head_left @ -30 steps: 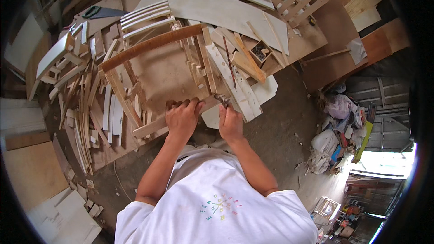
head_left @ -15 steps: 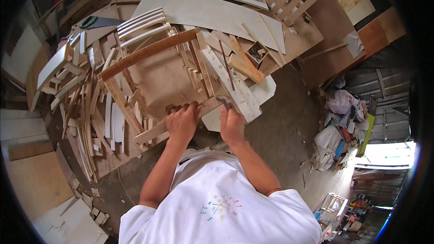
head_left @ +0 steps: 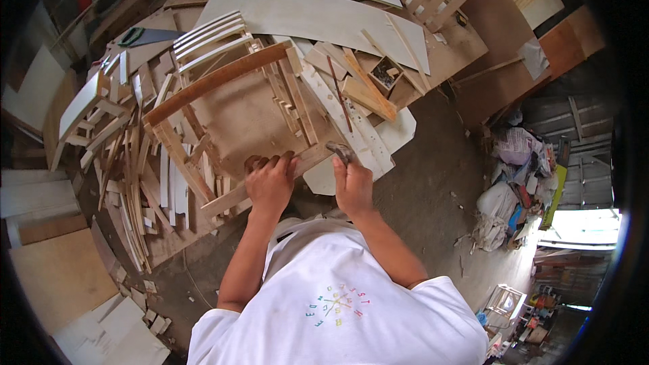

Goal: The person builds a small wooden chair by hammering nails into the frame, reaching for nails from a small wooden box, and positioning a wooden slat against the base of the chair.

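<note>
My left hand (head_left: 269,184) is closed over the near rail (head_left: 230,199) of a wooden frame, its fingers wrapped across the top edge. The frame (head_left: 220,83) resembles a small chair or stool and rests on the workbench, with a brown rail across its far side and slatted sides. In my right hand (head_left: 354,186) is a hammer (head_left: 340,152), gripped by its handle, which the fist mostly hides. The metal head hangs just beside the rail's right end; whether it touches the wood I cannot tell.
Loose wood strips (head_left: 138,182) pile up on the bench's left, near a handsaw (head_left: 150,36). A small box (head_left: 387,73) of fasteners stands beside offcuts at the right. Behind lies a long white panel (head_left: 311,17). Bags and clutter (head_left: 503,196) lie on the floor farther right.
My right hand and the hammer have shifted slightly right, and the hammer head shows a little more clearly. My left hand keeps its hold on the rail. The whole view has tilted slightly.
</note>
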A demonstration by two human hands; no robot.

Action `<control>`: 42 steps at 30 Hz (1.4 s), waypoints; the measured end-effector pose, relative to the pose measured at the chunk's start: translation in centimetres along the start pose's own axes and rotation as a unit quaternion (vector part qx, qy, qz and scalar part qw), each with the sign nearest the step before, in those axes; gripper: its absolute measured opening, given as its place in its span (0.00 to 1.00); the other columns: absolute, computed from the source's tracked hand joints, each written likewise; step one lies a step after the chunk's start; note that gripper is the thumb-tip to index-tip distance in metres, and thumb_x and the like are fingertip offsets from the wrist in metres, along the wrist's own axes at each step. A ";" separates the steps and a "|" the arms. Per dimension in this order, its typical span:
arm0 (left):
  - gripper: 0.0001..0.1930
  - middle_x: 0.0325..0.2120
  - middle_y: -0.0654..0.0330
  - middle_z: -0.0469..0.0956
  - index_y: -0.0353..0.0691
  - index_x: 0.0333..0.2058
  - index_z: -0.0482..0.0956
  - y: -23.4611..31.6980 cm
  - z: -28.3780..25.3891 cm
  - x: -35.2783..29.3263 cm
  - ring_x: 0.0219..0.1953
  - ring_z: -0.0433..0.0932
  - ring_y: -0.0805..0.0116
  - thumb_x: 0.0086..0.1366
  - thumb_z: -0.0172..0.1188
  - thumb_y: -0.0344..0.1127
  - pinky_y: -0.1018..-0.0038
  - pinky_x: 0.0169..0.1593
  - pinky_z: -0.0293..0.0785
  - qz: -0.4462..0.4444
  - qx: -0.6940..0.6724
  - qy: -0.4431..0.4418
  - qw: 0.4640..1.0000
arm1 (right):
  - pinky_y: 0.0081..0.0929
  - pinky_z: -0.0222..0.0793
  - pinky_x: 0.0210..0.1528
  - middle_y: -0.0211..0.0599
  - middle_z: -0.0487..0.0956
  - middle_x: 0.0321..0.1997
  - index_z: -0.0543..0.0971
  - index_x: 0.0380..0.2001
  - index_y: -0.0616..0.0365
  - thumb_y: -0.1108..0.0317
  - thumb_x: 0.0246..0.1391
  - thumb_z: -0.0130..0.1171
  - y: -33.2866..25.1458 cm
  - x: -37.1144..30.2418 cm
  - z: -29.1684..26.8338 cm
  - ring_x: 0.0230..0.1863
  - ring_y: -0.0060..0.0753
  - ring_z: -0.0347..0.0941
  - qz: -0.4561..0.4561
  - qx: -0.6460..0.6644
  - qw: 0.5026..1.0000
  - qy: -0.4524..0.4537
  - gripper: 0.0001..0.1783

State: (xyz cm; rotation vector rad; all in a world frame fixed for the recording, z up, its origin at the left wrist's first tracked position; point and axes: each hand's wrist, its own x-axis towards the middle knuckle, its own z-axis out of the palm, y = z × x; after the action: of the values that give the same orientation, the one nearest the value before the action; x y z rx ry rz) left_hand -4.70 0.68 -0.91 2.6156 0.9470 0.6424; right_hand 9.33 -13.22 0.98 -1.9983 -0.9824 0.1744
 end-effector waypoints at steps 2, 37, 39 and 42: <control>0.12 0.37 0.58 0.85 0.48 0.47 0.86 0.6 -0.2 0.5 0.44 0.82 0.54 0.67 0.66 0.42 0.56 0.59 0.71 0.009 -0.007 0.019 1.000 | 0.46 0.70 0.28 0.52 0.79 0.24 0.78 0.45 0.63 0.61 0.72 0.55 0.2 -0.2 -1.5 0.26 0.58 0.79 0.000 0.027 1.000 0.009 0.14; 0.13 0.46 0.51 0.81 0.39 0.48 0.84 21.8 36.5 26.4 0.49 0.81 0.48 0.65 0.63 0.23 0.58 0.53 0.78 -0.174 -0.211 0.002 0.962 | 0.50 0.78 0.37 0.51 0.84 0.35 0.76 0.40 0.59 0.65 0.59 0.68 37.7 32.0 -9.7 0.39 0.61 0.83 0.032 -0.101 0.981 -0.164 0.13; 0.14 0.46 0.51 0.80 0.39 0.49 0.83 21.6 37.0 26.2 0.49 0.80 0.48 0.65 0.63 0.23 0.58 0.53 0.78 -0.171 -0.201 0.002 0.965 | 0.50 0.78 0.38 0.51 0.85 0.36 0.76 0.40 0.59 0.66 0.58 0.68 38.0 32.7 -9.4 0.39 0.61 0.83 0.034 -0.122 0.971 -0.205 0.13; 0.15 0.47 0.50 0.80 0.38 0.50 0.83 21.3 37.1 26.3 0.48 0.81 0.47 0.65 0.63 0.22 0.58 0.52 0.78 -0.180 -0.215 0.012 0.960 | 0.50 0.79 0.39 0.50 0.85 0.38 0.76 0.41 0.59 0.67 0.57 0.69 39.1 33.0 -8.8 0.39 0.60 0.83 0.023 -0.110 0.969 -0.220 0.13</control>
State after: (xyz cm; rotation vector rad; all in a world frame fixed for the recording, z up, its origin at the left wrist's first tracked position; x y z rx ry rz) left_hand 43.12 -2.02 -16.00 1.9959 1.1102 0.6926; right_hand 58.15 -7.77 -15.72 -2.2373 -1.2780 0.5772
